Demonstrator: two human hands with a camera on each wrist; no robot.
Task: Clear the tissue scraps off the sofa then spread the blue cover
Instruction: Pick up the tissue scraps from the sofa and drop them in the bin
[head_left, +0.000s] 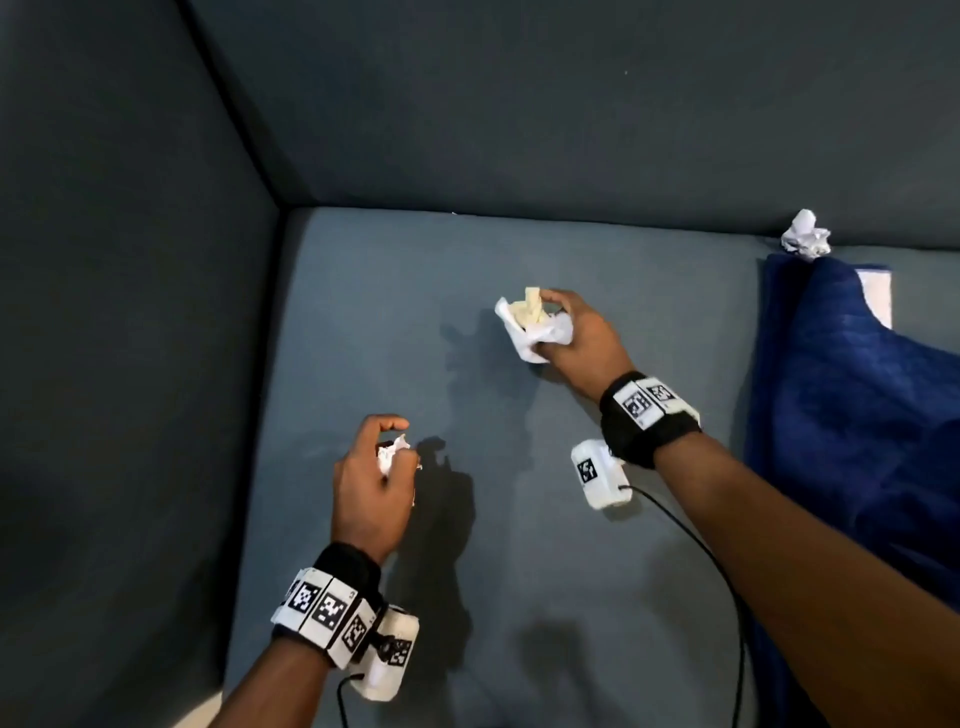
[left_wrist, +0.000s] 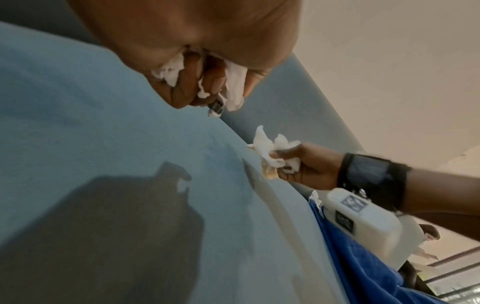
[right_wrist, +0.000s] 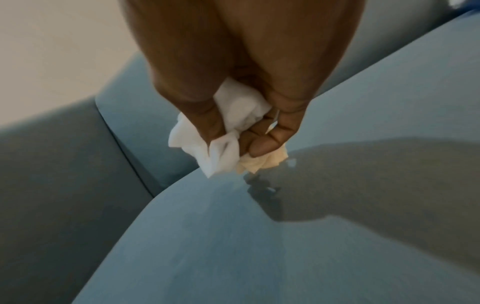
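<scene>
Left hand (head_left: 366, 483), near left over sofa seat (head_left: 519, 571): fingers curled round small white tissue scrap (head_left: 390, 453). Right hand (head_left: 576, 332), farther, mid-seat: fingers and thumb clamped on bunch of white and cream tissue scraps (head_left: 530, 325). Hands well apart. One crumpled scrap (head_left: 805, 235) far right against backrest, touching far edge of blue cover (head_left: 852, 405), which lies bunched on right of seat.

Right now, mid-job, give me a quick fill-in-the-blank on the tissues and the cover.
1. The right hand grips white and ____ tissue.
2. The left hand holds a scrap that is ____ in colour.
3. One crumpled tissue lies loose beside the folded ____ cover.

Missing words: yellowish; white; blue
</scene>
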